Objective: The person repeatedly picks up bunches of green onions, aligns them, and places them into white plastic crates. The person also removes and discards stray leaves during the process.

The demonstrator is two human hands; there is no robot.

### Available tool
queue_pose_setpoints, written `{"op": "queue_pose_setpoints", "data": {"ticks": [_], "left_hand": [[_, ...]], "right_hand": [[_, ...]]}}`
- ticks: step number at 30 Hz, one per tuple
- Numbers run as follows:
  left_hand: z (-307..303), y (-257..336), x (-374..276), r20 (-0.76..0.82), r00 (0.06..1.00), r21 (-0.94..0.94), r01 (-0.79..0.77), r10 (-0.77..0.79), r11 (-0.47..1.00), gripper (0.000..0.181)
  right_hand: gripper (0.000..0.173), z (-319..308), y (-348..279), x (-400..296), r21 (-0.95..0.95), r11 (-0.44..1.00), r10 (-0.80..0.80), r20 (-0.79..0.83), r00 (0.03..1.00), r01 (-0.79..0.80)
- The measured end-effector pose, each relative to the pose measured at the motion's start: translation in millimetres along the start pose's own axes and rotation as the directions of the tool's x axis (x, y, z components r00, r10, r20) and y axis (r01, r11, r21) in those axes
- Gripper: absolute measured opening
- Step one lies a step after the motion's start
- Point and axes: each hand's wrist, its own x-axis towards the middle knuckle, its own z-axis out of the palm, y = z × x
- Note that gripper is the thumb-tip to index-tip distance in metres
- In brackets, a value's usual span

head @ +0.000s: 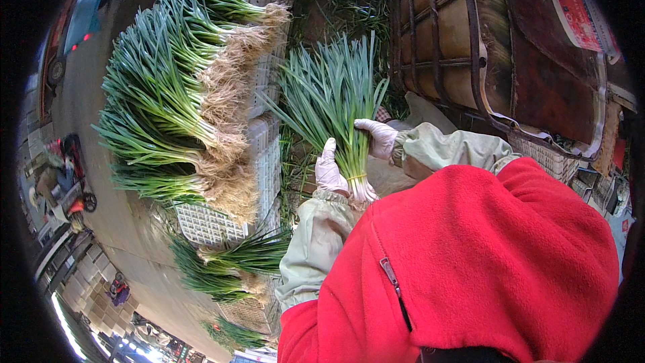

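A bunch of long-leaved green onions or green garlic (347,106) lies between my hands, its leaves fanned towards the top and a yellowish band around the pale stems near the root end. My left hand (331,169), in a thin whitish glove, clasps the bunch from the left with the thumb up. From the right, my right hand (378,136), gloved the same way, grips the stems a little higher, its thumb across the front. The roots are partly hidden by my sleeve and red jacket.
To the left, similar bunches (166,75) with tan roots are piled on white plastic crates (267,161). More bunches (221,267) lie below. A metal-framed rack (473,35) stands at right. Loose leaves litter the ground. Beyond lies a road (95,161) with vehicles and people.
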Motion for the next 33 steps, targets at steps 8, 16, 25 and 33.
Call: {"op": "queue_pose_setpoints", "data": {"ticks": [8, 16, 25, 33], "left_hand": [[-3, 11, -8, 0.19, 0.976, 0.01, 0.109, -0.108, 0.994, 0.053], [-22, 15, 4, 0.117, 0.923, 0.277, 0.324, -0.367, 0.905, 0.031], [-22, -40, 12, 0.073, 0.952, 0.857, -0.213, 0.298, 0.469, 0.062], [-25, -35, 14, -0.085, 0.982, 0.562, -0.092, 0.168, 0.822, 0.045]], "right_hand": [[0.033, -7, -6, -8, -0.007, 1.0, 0.023, 0.123, 0.992, -0.022], [0.05, -16, -19, -15, -0.262, 0.964, 0.093, 0.195, 0.976, -0.04], [0.052, 28, 0, -33, -0.312, 0.95, 0.042, 0.048, 0.998, -0.025], [0.018, -8, 13, 12, -0.091, 0.996, -0.001, -0.008, 1.0, 0.0]]}}
